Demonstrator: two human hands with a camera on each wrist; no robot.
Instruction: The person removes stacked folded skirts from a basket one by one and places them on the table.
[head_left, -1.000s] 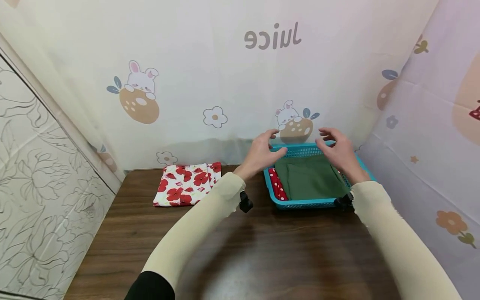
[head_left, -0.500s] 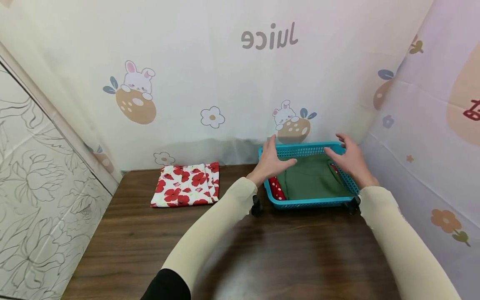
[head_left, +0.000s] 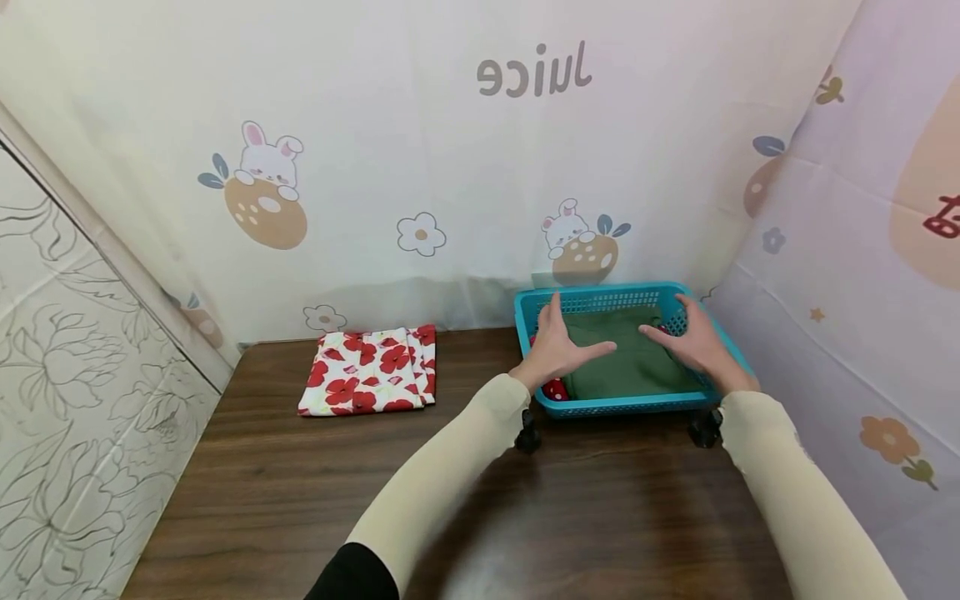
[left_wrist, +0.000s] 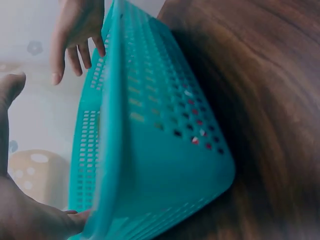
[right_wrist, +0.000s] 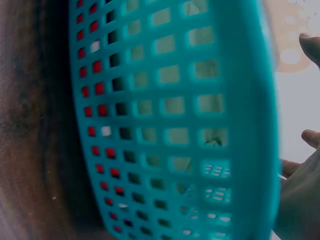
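Note:
A blue plastic basket [head_left: 630,407] with perforated sides stands at the back right of the table. Inside lies a folded green cloth [head_left: 622,358], and a red cloth with white dots [head_left: 555,389] shows under it at the left. My left hand [head_left: 558,348] reaches over the basket's left side, thumb stretched across the green cloth. Opposite, my right hand [head_left: 693,340] hangs over the right side with its thumb pointing inward. Neither hand grips anything. In the left wrist view, the left fingertips [left_wrist: 77,220] are right at the basket's rim.
A folded white cloth with red flowers [head_left: 371,371] lies on the table's back left. The dark wooden table [head_left: 450,517] meets a printed curtain [head_left: 420,125] at the back, with another curtain [head_left: 847,350] at the right, close to the basket.
Both hands have moved down and toward the basket's sides. The left hand has shifted right, over the basket's left edge; the right hand has shifted right, then lower. The cloths stay put.

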